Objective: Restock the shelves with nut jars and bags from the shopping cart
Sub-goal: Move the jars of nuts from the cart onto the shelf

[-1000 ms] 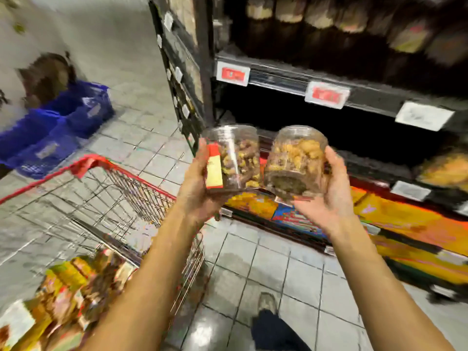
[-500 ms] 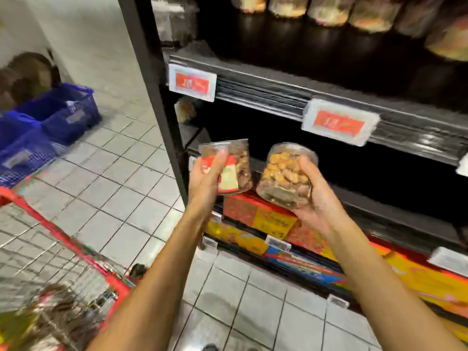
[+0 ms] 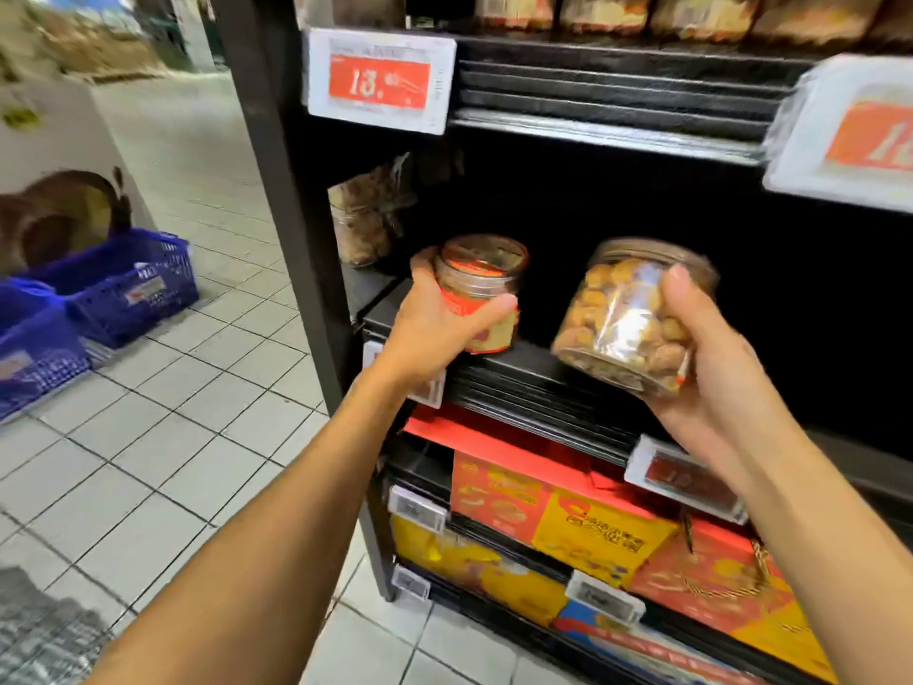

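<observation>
Now both hands are at the middle shelf (image 3: 533,383) of a dark shelving unit, each one holding a jar. The left hand (image 3: 435,323) wraps a red-labelled jar (image 3: 481,289) from its near side, with the thumb across the label and the fingers curled round behind. This jar stands nearly upright, its long axis close to vertical, with the lid end up and leaning slightly away. Its base is at the front left of the shelf, but I cannot tell whether it rests on the board or hangs just above it.

The right hand (image 3: 711,383) grips a wider clear jar of pale nuts (image 3: 627,313), palm under the right side and thumb pressed on the front wall. This jar is tilted, with its axis running from lower left to upper right. The lid end points up and into the shelf and the base faces down towards the camera. It is in the air over the shelf's front edge, beside the red-labelled jar and apart from it.

A clear bag of nuts (image 3: 368,215) stands at the back left of the same shelf. A red price tag (image 3: 380,81) hangs on the shelf above. Red and yellow boxes (image 3: 568,516) fill the level below. Blue baskets (image 3: 128,284) sit on the tiled floor to the left.
</observation>
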